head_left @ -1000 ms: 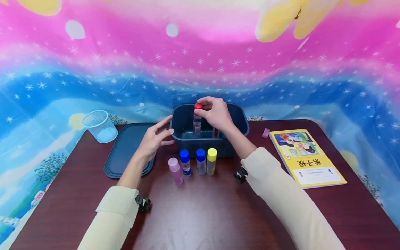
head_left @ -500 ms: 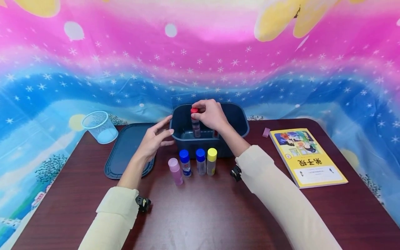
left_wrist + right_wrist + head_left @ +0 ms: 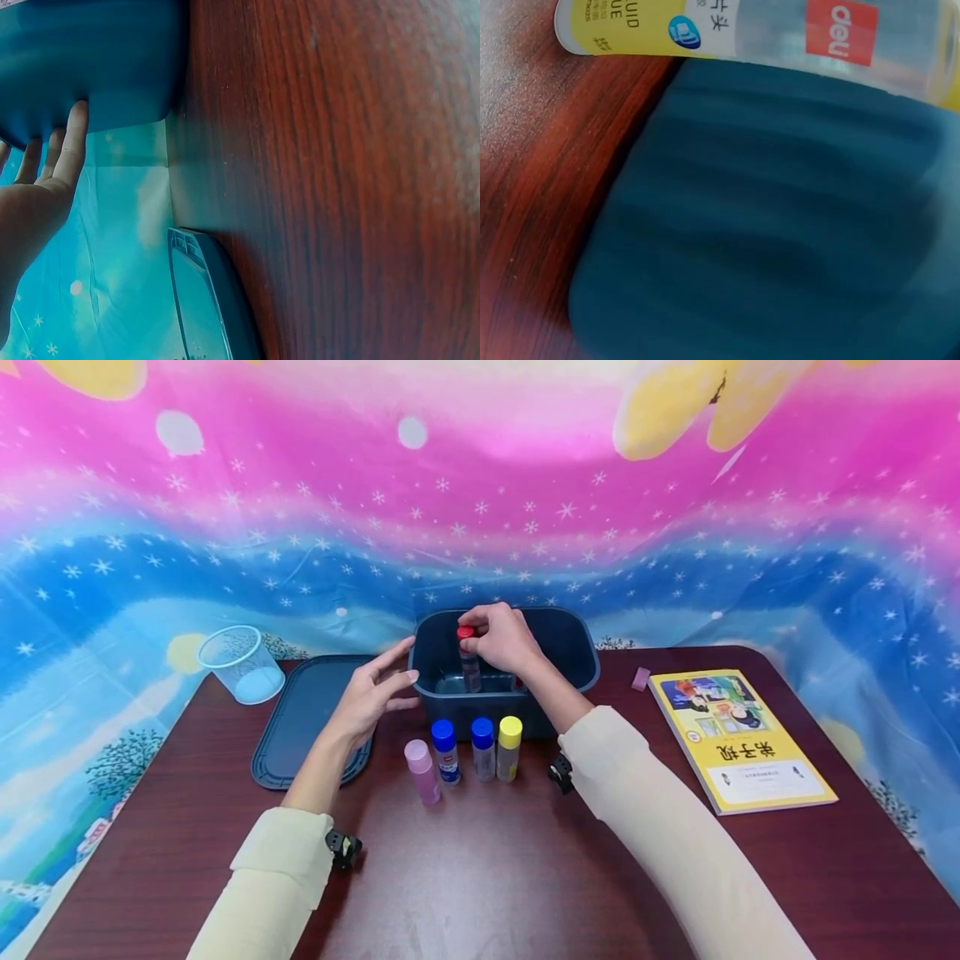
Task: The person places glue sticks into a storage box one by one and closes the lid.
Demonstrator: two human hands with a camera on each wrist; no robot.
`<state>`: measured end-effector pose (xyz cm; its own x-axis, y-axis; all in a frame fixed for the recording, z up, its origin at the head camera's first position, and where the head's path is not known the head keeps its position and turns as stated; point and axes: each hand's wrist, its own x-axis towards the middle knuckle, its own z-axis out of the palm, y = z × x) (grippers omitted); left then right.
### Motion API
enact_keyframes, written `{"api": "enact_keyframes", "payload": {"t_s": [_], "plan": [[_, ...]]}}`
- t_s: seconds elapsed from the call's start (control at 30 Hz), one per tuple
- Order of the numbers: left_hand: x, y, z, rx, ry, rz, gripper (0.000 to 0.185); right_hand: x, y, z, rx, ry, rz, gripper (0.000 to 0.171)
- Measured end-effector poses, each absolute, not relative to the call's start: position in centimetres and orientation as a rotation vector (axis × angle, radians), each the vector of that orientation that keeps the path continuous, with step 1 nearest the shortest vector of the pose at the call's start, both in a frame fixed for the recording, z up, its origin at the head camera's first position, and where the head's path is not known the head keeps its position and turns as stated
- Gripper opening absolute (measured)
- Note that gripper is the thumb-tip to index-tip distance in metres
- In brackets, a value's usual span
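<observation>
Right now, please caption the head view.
Right hand holding a clear red-capped bottle inside a dark blue plastic bin, left hand touching its side.

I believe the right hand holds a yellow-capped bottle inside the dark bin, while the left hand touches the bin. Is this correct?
Not quite: the bottle in the right hand has a red cap, not yellow, as the head view shows.

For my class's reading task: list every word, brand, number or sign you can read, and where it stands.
"deli": red patch on the yellow-capped bottle
"UID", "UE": same bottle, both cut off by the picture's edge
"弟子规": book, upside down in the head view
Too small or blurred: smaller print on both; label on the blue-capped bottle at left; any marks on the red-capped bottle
</observation>
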<state>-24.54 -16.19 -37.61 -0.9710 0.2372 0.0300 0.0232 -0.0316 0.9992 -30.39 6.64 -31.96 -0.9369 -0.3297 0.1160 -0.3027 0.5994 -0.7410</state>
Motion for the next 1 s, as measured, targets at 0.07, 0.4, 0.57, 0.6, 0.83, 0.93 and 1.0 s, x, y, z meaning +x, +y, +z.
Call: {"api": "enact_keyframes", "payload": {"t_s": [0.07,0.4,0.57,0.6,0.83,0.93,1.0], "plan": [[-24.55,-16.19,-37.57,0.282,2.081,2.132,0.059,-30.41,6.60,-31.95,-0.565,2.784,-1.263,0.034],[-24.52,-16.21,-37.63,0.274,2.090,2.123,0.059,-30.31,6.46,-32.16,-0.552,2.795,-1.233,0.034],[-24.57,-16.19,-37.70,0.278,2.092,2.119,0.059,-30.38,6.52,-32.34,-0.537,2.795,-1.222,0.033],[-24.59,-16.16,-37.72,0.279,2.092,2.118,0.059,-30.38,6.55,-32.36,-0.534,2.794,-1.221,0.032],[-24.59,-16.03,-37.74,0.278,2.087,2.119,0.059,-30.44,6.77,-32.39,-0.510,2.793,-1.239,0.035],[-24.55,-16.12,-37.71,0.275,2.088,2.121,0.060,-30.48,6.77,-32.29,-0.509,2.792,-1.254,0.036],[-24.52,-16.23,-37.70,0.269,2.089,2.125,0.059,-30.43,6.75,-32.16,-0.517,2.792,-1.262,0.036]]}}
